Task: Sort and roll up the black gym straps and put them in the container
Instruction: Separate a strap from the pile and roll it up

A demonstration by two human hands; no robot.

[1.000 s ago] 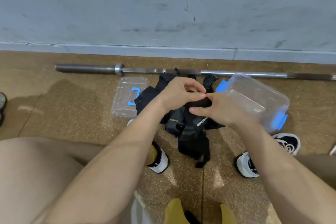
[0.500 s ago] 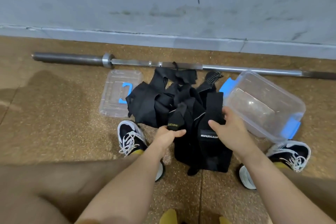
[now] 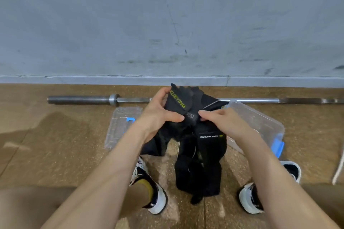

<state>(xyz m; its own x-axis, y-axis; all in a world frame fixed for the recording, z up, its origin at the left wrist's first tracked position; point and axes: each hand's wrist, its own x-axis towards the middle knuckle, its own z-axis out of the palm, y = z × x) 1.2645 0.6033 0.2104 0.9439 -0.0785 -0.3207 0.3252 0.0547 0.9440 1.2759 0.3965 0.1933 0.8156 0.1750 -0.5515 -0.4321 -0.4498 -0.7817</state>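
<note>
**Holding the black straps up in both hands**

Left of our fingers, a clear lid point(image 3: 119, 130) with a blue mark lies flat on the speckled floor point(image 3: 55, 145). Beyond it the barbell point(image 3: 80, 99) runs along the foot of the grey wall point(image 3: 167, 24).

Our left hand point(image 3: 158, 115) has its fingers curled round a black strap point(image 3: 177, 101) lettered in yellow-green. The thumb is pressed across the front of the fabric.

Our right hand point(image 3: 225, 122) pinches the same bunch of cloth just beside the left thumb, the fingertips close to it.

Beneath both sets of fingers the bundle of black gym straps point(image 3: 199, 163) hangs down. Its lower end rests on the floor between our left shoe point(image 3: 156, 197) and our right shoe point(image 3: 249, 201). One strap in it carries a white printed label point(image 3: 208, 136) just under the right fingers.

To the right of our right hand and behind it, the clear plastic container point(image 3: 264, 126) with a blue latch sits on the floor, partly hidden by our wrist. The bundle is outside it, on its left side.

Furthest right of the fingers, a white cord point(image 3: 339, 169) shows at the edge of the view.
</note>
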